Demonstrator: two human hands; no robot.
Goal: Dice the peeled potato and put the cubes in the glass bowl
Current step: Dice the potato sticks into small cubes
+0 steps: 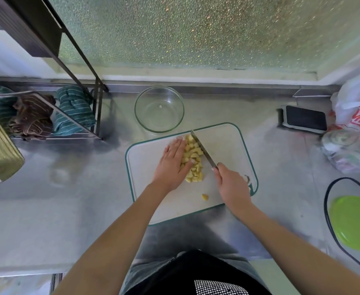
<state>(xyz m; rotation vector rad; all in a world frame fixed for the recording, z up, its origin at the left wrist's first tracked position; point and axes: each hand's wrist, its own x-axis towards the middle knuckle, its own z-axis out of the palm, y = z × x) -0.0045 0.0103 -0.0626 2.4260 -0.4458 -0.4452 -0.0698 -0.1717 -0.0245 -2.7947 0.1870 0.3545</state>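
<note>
Gripping the knife (203, 151) handle, my right hand (232, 184) sets the blade against the right side of the cubes (193, 158). Flat and open, my left hand (172, 165) presses their left side on the board (228, 141). Just beyond stands the bowl (159, 109).

Soft daylight comes through the frosted window (196, 28) at the far side, which glows green-white and speckled. The steel bench (68, 199) reflects it in broad dull patches, with a pale sheen near its close edge. Shadows are faint and diffuse; a darker patch lies just below the cutting board (145, 162). The wide lens bows straight lines strongly toward the edges. Detail is slightly soft overall, and the corners smear.
</note>
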